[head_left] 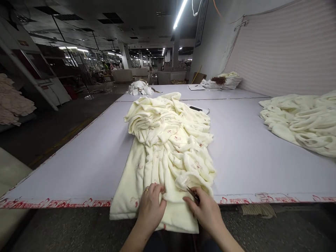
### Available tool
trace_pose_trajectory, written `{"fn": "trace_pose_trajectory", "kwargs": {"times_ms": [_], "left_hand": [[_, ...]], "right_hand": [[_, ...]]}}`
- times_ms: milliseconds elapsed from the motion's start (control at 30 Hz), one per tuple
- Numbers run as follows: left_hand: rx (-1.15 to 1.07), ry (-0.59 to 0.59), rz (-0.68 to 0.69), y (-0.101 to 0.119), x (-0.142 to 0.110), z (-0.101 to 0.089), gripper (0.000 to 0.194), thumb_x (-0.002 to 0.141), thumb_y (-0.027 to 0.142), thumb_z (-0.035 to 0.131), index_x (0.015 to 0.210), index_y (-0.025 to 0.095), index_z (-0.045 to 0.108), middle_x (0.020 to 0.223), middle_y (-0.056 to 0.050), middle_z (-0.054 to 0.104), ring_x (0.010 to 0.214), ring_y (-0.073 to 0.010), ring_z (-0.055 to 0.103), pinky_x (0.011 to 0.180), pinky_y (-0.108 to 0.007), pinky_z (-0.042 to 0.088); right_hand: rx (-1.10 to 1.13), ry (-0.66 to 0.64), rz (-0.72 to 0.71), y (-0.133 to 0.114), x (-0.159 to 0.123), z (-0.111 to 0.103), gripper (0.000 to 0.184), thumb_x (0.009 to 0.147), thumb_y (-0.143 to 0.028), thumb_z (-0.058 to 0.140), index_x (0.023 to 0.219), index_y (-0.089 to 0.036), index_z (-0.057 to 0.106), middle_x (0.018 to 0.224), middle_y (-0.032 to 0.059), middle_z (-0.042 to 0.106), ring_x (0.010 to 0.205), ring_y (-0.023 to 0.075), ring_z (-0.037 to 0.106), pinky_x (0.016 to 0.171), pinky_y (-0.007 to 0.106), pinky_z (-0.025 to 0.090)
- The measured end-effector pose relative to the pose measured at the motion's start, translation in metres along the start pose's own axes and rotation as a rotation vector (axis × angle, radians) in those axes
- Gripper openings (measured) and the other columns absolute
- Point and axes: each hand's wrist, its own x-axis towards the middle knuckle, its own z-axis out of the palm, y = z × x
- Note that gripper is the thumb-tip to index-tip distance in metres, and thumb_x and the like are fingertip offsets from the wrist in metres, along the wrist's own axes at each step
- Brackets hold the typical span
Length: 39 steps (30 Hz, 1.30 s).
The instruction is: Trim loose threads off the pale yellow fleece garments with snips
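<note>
A heap of cream fleece fabric (168,134) with small reddish prints lies bunched on the table, its flat lower layers hanging over the front edge. My left hand (152,208) is closed on a fold of this fabric near the edge, with a ring on one finger. To its right, my right hand (207,210) grips a pair of small dark thread snips (193,194), pointed tips toward the gathered cloth. Whether the blades touch the cloth I cannot tell. Most of the snips' handle is hidden in the palm.
The pale table (94,150) has red-printed tape along its front edge. More cream fabric (301,120) is piled at the right. A dark phone-like object (195,109) sits behind the heap. White scraps (140,88) and stacked papers (210,84) are at the far end.
</note>
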Motion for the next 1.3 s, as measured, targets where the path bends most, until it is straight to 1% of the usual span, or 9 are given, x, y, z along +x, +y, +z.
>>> {"fn": "trace_pose_trajectory", "kwargs": {"times_ms": [167, 300, 433, 567, 667, 800, 933, 1067, 1300], "left_hand": [[-0.21, 0.011, 0.02, 0.003, 0.006, -0.005, 0.015, 0.081, 0.016, 0.044, 0.088, 0.023, 0.055, 0.092, -0.006, 0.062, 0.093, -0.0253, 0.056, 0.081, -0.035, 0.039], [-0.447, -0.016, -0.029, 0.014, 0.005, -0.008, 0.014, 0.085, 0.026, 0.048, 0.096, 0.024, 0.055, 0.099, -0.006, 0.061, 0.094, -0.0232, 0.058, 0.081, -0.03, 0.04], [-0.74, -0.077, -0.054, 0.023, 0.01, -0.007, 0.011, 0.083, 0.033, 0.055, 0.085, 0.022, 0.053, 0.091, -0.004, 0.06, 0.085, -0.0187, 0.056, 0.08, -0.026, 0.042], [-0.855, -0.049, -0.018, 0.021, 0.018, -0.006, 0.013, 0.083, 0.03, 0.055, 0.078, 0.022, 0.046, 0.092, -0.002, 0.059, 0.083, -0.0158, 0.054, 0.078, -0.024, 0.041], [-0.859, -0.03, 0.005, 0.018, 0.02, -0.002, 0.008, 0.082, 0.024, 0.054, 0.081, 0.022, 0.047, 0.093, -0.002, 0.058, 0.085, -0.0158, 0.054, 0.077, -0.024, 0.041], [-0.817, -0.004, 0.04, 0.017, 0.018, 0.004, 0.008, 0.081, 0.016, 0.051, 0.084, 0.022, 0.046, 0.094, -0.003, 0.055, 0.088, -0.0164, 0.054, 0.078, -0.024, 0.041], [-0.76, 0.071, 0.095, 0.018, 0.015, 0.004, 0.011, 0.079, 0.011, 0.048, 0.079, 0.022, 0.046, 0.098, -0.004, 0.055, 0.095, -0.018, 0.053, 0.085, -0.027, 0.041], [-0.734, 0.12, 0.114, 0.016, 0.012, 0.003, 0.013, 0.078, 0.01, 0.05, 0.076, 0.022, 0.045, 0.098, -0.005, 0.057, 0.099, -0.0194, 0.055, 0.088, -0.028, 0.042], [-0.733, 0.145, 0.096, 0.014, 0.008, 0.014, 0.033, 0.082, 0.015, 0.052, 0.113, 0.023, 0.044, 0.108, -0.007, 0.059, 0.103, -0.019, 0.057, 0.092, -0.034, 0.044]], "right_hand": [[0.105, -0.012, 0.025, 0.011, -0.004, -0.001, 0.028, 0.086, -0.047, 0.046, 0.078, -0.022, 0.054, 0.067, 0.0006, 0.062, 0.06, 0.0177, 0.058, 0.055, 0.026, 0.044], [0.129, -0.032, 0.097, 0.02, -0.007, -0.006, 0.027, 0.081, -0.048, 0.053, 0.077, -0.022, 0.058, 0.066, 0.0, 0.062, 0.059, 0.0184, 0.057, 0.057, 0.028, 0.044], [0.485, -0.125, 0.059, 0.011, -0.011, -0.01, 0.032, 0.082, -0.049, 0.053, 0.068, -0.02, 0.055, 0.066, -0.0003, 0.056, 0.066, 0.017, 0.054, 0.062, 0.027, 0.044], [0.859, -0.483, 0.163, -0.004, -0.031, -0.026, 0.038, 0.075, -0.056, 0.06, 0.069, -0.019, 0.053, 0.053, -0.0071, 0.038, 0.043, 0.0065, 0.031, 0.041, 0.019, 0.027], [0.884, -0.754, 0.149, -0.011, -0.042, -0.037, 0.041, 0.07, -0.057, 0.065, 0.066, -0.017, 0.057, 0.05, -0.008, 0.035, 0.041, 0.0041, 0.024, 0.039, 0.018, 0.019], [0.687, -0.416, 0.017, -0.026, -0.027, -0.036, 0.033, 0.076, -0.047, 0.064, 0.095, -0.02, 0.062, 0.07, -0.0021, 0.055, 0.065, 0.013, 0.05, 0.059, 0.022, 0.041], [0.327, -0.155, -0.159, -0.049, -0.001, -0.028, 0.031, 0.086, -0.042, 0.051, 0.108, -0.023, 0.06, 0.096, 0.0056, 0.063, 0.082, 0.0209, 0.059, 0.065, 0.029, 0.047], [0.054, -0.055, -0.269, -0.06, 0.011, -0.023, 0.024, 0.089, -0.035, 0.047, 0.102, -0.024, 0.064, 0.093, 0.0054, 0.066, 0.081, 0.0222, 0.063, 0.069, 0.032, 0.048], [0.102, -0.058, -0.238, -0.05, 0.005, -0.026, 0.026, 0.09, -0.039, 0.046, 0.103, -0.024, 0.063, 0.094, 0.0053, 0.067, 0.083, 0.0213, 0.064, 0.066, 0.03, 0.051]]}}
